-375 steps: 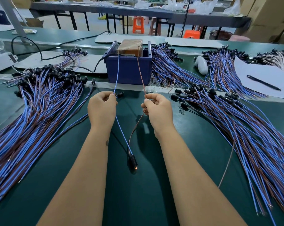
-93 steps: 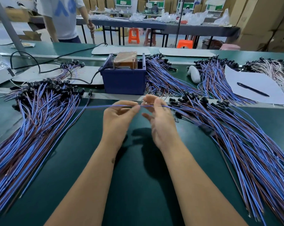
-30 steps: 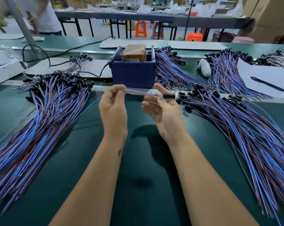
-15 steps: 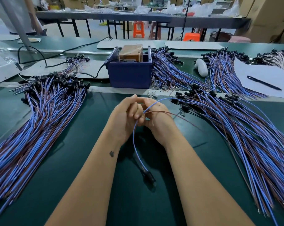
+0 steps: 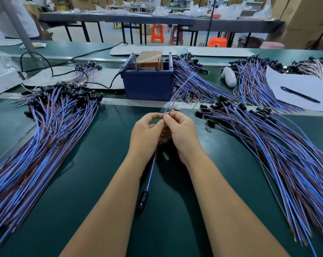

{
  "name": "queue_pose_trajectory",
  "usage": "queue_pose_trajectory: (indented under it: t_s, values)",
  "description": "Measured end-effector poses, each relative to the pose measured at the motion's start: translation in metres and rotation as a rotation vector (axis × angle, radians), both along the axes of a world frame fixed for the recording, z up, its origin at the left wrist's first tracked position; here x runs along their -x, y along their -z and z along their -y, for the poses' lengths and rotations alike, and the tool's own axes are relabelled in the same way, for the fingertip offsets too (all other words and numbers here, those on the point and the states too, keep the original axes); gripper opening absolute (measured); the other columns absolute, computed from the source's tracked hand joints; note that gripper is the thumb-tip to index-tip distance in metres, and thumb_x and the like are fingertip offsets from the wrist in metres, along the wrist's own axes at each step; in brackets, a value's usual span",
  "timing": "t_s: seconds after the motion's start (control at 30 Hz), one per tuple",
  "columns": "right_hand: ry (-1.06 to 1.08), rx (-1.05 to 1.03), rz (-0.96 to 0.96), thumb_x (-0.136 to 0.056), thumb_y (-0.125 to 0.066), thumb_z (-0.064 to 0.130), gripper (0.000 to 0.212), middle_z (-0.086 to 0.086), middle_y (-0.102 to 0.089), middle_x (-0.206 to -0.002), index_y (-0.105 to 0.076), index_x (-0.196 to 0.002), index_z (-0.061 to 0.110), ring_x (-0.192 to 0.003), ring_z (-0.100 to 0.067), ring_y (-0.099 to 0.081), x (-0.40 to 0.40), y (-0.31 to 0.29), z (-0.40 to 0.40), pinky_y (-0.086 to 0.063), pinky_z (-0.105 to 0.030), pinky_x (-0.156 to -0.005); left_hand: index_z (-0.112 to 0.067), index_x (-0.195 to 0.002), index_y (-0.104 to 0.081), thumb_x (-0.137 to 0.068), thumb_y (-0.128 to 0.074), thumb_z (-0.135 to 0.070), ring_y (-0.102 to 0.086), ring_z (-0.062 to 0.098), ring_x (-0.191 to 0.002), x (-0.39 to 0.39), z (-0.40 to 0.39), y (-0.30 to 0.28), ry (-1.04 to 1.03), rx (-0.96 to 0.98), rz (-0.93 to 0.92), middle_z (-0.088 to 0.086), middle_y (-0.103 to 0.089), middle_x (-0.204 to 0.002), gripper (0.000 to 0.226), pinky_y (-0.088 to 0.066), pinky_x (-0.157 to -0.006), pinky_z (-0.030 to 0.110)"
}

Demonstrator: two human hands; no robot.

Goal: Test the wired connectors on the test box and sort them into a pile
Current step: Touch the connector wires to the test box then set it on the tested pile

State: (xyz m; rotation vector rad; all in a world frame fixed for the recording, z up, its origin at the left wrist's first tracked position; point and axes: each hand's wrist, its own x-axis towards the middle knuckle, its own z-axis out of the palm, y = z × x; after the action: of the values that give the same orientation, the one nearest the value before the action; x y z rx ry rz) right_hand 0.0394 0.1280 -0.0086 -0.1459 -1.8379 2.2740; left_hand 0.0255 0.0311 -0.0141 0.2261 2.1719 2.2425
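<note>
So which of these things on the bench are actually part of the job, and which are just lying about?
In use: held wired connector, both hands, blue test box, left pile, right pile.
Lying about: pen, paper, white object.

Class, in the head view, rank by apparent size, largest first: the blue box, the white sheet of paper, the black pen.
1. White sheet of paper, cut off by the frame
2. Blue box
3. Black pen
</note>
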Motion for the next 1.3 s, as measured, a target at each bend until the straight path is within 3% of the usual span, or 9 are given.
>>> queue_pose_trajectory:
  t_s: [0.13,0.23,0.4,0.5,0.63,0.77,0.9,1.03,1.3]
  values:
    - [-0.006,-0.081,-0.006,-0.099,-0.050,0.006,0.018,-0.002,-0.057,-0.062,-0.063,-0.086,0.005,-0.052,-0.010,-0.053,0.001,0.001,-0.006,-0.049,-0.022,-0.047,-0.027,-0.119,-0.070,-0.092,-0.064,-0.015,-0.063,0.014,-0.071,0.004,0.000,0.006,-0.032,0.132,-0.065,0.006,-0.070,-0.084,0.030,-0.056,-0.070,0.029]
    - [-0.012,-0.175,0.007,-0.099,-0.050,0.003,0.018,0.003,-0.057,-0.060,-0.066,-0.092,0.003,-0.048,-0.004,-0.048,0.002,0.001,-0.006,-0.043,-0.016,-0.047,-0.034,-0.109,-0.073,-0.088,-0.064,-0.015,-0.060,0.009,-0.078,0.005,-0.001,0.007,-0.051,0.161,-0.076,-0.005,-0.073,-0.097,0.030,-0.054,-0.078,0.032]
    - [-0.002,-0.279,0.003,-0.099,-0.051,0.007,0.019,0.006,-0.059,-0.064,-0.068,-0.093,0.008,-0.056,-0.004,-0.047,0.002,0.001,-0.005,-0.040,-0.018,-0.056,-0.038,-0.087,-0.075,-0.080,-0.060,-0.015,-0.067,-0.001,-0.070,0.001,-0.001,0.003,-0.062,0.043,-0.075,-0.009,-0.075,-0.086,0.028,-0.049,-0.062,0.013]
    - [0.008,-0.339,-0.014,-0.101,-0.049,0.011,0.022,0.006,-0.054,-0.062,-0.068,-0.096,0.001,-0.053,-0.003,-0.044,0.002,0.001,-0.005,-0.036,-0.014,-0.051,-0.031,-0.093,-0.074,-0.083,-0.057,-0.010,-0.069,0.009,-0.078,0.002,-0.002,0.005,-0.045,-0.030,-0.056,0.002,-0.074,-0.087,0.029,-0.057,-0.072,0.025]
    - [0.035,-0.352,-0.050,-0.100,-0.050,0.011,0.022,0.002,-0.052,-0.063,-0.068,-0.095,-0.001,-0.056,-0.007,-0.045,0.001,0.001,-0.004,-0.037,-0.014,-0.051,-0.026,-0.091,-0.072,-0.089,-0.060,-0.011,-0.064,0.003,-0.072,0.005,-0.002,0.006,-0.133,0.002,-0.054,-0.008,-0.072,-0.079,0.020,-0.051,-0.063,0.019]
    - [0.060,-0.380,-0.066,-0.100,-0.050,0.012,0.021,0.019,-0.050,-0.049,-0.069,-0.092,0.008,-0.050,0.001,-0.043,0.000,0.001,-0.004,-0.035,-0.013,-0.053,-0.022,-0.086,-0.065,-0.091,-0.056,-0.010,-0.065,0.007,-0.071,0.010,0.003,0.003,-0.198,-0.045,0.011,-0.007,-0.071,-0.078,0.016,-0.054,-0.061,0.025]
    - [0.142,-0.373,-0.062,-0.100,-0.049,0.018,0.022,0.014,-0.039,-0.049,-0.070,-0.093,0.015,-0.053,-0.010,-0.033,0.000,0.001,-0.009,-0.030,-0.025,-0.053,-0.019,-0.087,-0.060,-0.093,-0.048,-0.007,-0.057,0.008,-0.048,0.016,0.013,0.001,-0.230,-0.061,0.044,-0.009,-0.061,-0.053,0.018,-0.048,-0.049,0.019]
    - [0.179,-0.333,-0.057,-0.100,-0.049,0.019,0.023,0.016,-0.035,-0.045,-0.070,-0.093,0.018,-0.050,-0.007,-0.029,-0.001,-0.001,-0.012,-0.031,-0.022,-0.051,-0.019,-0.086,-0.062,-0.094,-0.049,-0.014,-0.045,0.005,-0.043,0.021,0.024,0.005,-0.282,0.002,0.025,-0.013,-0.050,-0.047,0.015,-0.041,-0.053,0.025]
    - [0.181,-0.312,-0.014,-0.100,-0.049,0.022,0.024,0.015,-0.033,-0.046,-0.071,-0.091,0.022,-0.052,-0.009,-0.028,-0.002,-0.002,-0.013,-0.030,-0.025,-0.054,-0.022,-0.086,-0.063,-0.097,-0.052,-0.021,-0.047,0.002,-0.047,0.023,0.032,0.005,-0.319,-0.029,-0.007,-0.014,-0.051,-0.049,0.015,-0.044,-0.057,0.024]
